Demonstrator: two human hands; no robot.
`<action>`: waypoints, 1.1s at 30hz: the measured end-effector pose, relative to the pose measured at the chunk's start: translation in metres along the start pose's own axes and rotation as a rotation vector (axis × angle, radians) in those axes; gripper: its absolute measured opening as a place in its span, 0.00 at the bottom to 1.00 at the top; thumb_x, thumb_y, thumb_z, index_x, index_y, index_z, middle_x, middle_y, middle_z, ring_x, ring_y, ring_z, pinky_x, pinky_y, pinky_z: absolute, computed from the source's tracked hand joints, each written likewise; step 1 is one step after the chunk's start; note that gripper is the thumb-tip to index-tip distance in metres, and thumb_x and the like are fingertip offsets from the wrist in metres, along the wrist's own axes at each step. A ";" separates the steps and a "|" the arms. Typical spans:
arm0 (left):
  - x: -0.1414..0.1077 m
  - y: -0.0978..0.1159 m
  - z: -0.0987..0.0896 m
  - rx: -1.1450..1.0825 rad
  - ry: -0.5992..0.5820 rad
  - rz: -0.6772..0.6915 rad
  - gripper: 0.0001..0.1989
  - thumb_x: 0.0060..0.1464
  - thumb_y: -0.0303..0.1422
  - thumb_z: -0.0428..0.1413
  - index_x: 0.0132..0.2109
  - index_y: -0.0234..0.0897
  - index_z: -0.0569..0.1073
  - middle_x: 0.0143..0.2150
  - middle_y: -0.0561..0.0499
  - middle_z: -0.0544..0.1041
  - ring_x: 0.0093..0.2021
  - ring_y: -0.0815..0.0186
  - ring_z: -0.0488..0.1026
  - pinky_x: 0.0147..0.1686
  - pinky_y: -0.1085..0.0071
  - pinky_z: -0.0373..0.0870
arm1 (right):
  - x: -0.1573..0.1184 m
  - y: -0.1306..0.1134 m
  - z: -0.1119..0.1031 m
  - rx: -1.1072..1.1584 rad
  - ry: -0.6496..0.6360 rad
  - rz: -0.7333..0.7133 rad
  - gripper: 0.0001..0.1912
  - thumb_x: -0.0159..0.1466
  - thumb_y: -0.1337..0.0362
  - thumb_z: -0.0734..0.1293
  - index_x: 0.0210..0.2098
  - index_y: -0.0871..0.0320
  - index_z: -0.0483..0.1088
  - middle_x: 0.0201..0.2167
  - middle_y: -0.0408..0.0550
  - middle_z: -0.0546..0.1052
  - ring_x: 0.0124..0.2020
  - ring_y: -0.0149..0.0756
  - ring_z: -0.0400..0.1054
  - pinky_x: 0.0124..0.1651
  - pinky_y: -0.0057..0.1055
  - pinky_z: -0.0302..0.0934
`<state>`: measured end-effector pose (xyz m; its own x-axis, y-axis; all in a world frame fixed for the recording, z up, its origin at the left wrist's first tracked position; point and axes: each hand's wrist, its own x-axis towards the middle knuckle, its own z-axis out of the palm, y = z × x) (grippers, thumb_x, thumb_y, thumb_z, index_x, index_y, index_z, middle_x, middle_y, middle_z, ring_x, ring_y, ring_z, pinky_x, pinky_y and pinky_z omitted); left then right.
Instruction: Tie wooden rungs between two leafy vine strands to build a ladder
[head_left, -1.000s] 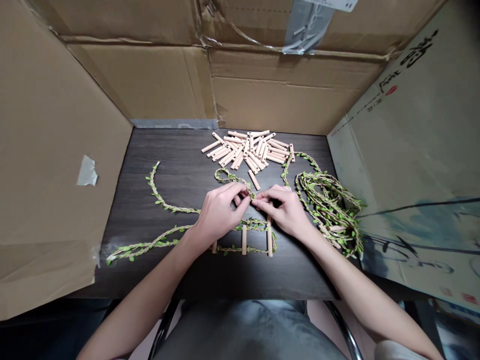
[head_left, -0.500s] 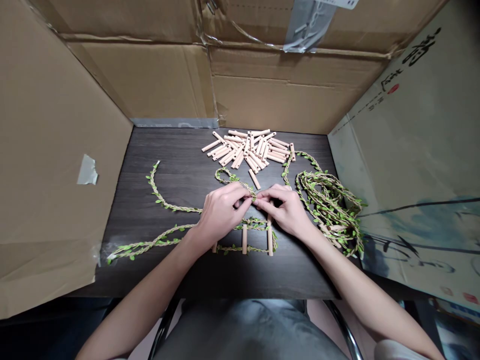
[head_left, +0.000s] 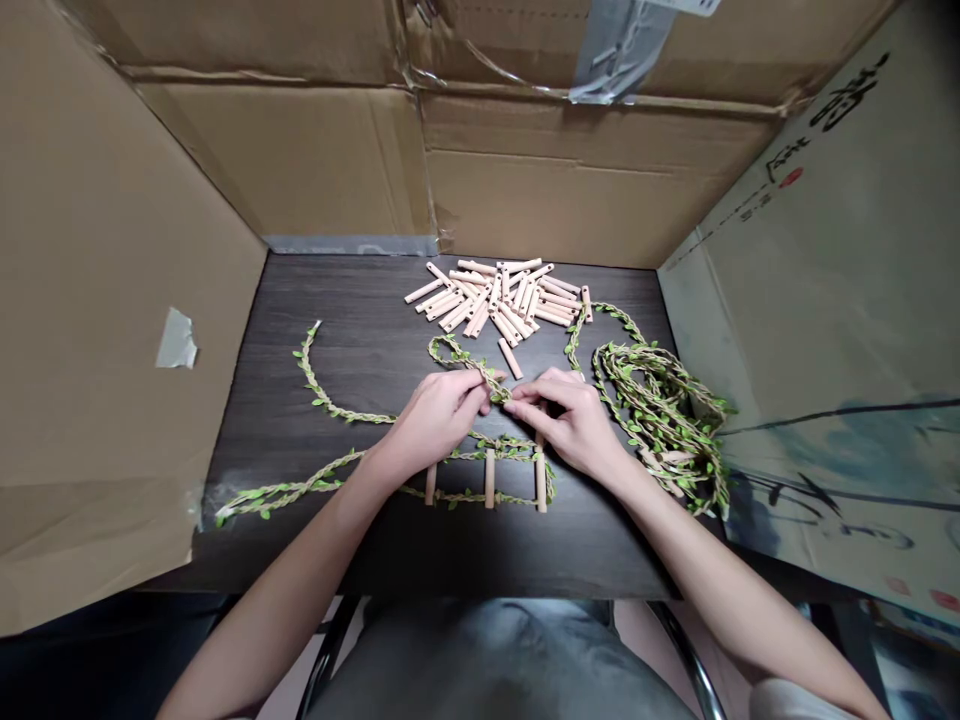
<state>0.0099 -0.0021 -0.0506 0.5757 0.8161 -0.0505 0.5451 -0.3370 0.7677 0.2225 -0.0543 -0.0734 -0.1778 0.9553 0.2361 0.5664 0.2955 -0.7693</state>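
Observation:
A braided rope with small green leaves [head_left: 477, 364] rises in a loop between my hands over the middle of the table. My left hand [head_left: 435, 412] has its fingers closed around the rope near the loop's base. On the other side, my right hand [head_left: 566, 412] pinches the same rope between thumb and fingertips. Below them lies a ladder-like piece: wooden rungs, among them a middle rung [head_left: 490, 480] and a right rung [head_left: 541, 482], joined by leafy rope. The right rung's upper part is partly hidden by my right hand. A single wooden stick [head_left: 509, 358] lies just beyond my fingers.
Many drilled wooden sticks [head_left: 480, 300] are piled at the back. A coil of leafy rope [head_left: 660, 400] lies at the right. At the left, a rope end [head_left: 225, 515] is taped down near the cardboard wall [head_left: 112, 300]. Cardboard also stands behind and right.
My left hand has shifted slightly left and its grip has moved along the rope, showing more of the rope between my hands. My right hand has barely moved.

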 end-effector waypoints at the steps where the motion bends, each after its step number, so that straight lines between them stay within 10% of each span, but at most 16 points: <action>1: 0.000 0.000 0.000 0.018 -0.031 -0.018 0.16 0.69 0.30 0.47 0.45 0.37 0.80 0.29 0.54 0.79 0.30 0.67 0.72 0.34 0.72 0.63 | 0.000 0.000 0.000 0.010 0.000 -0.002 0.04 0.67 0.62 0.73 0.39 0.55 0.80 0.31 0.44 0.80 0.34 0.35 0.70 0.43 0.36 0.57; 9: -0.001 -0.001 -0.004 0.224 -0.198 0.019 0.21 0.70 0.32 0.44 0.59 0.48 0.77 0.51 0.50 0.83 0.50 0.58 0.79 0.48 0.67 0.69 | 0.000 0.001 -0.001 0.036 -0.016 -0.065 0.02 0.66 0.64 0.74 0.39 0.55 0.80 0.35 0.43 0.82 0.36 0.35 0.71 0.45 0.37 0.57; 33: -0.001 -0.001 0.001 0.075 -0.030 0.060 0.15 0.64 0.31 0.52 0.27 0.36 0.64 0.23 0.58 0.60 0.25 0.72 0.56 0.28 0.71 0.51 | 0.000 0.000 -0.004 0.046 -0.064 -0.029 0.03 0.67 0.63 0.74 0.39 0.54 0.80 0.35 0.42 0.82 0.37 0.35 0.71 0.48 0.37 0.56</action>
<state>0.0096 -0.0032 -0.0516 0.6258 0.7795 -0.0258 0.5525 -0.4198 0.7201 0.2256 -0.0538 -0.0715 -0.2454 0.9439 0.2209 0.5228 0.3208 -0.7898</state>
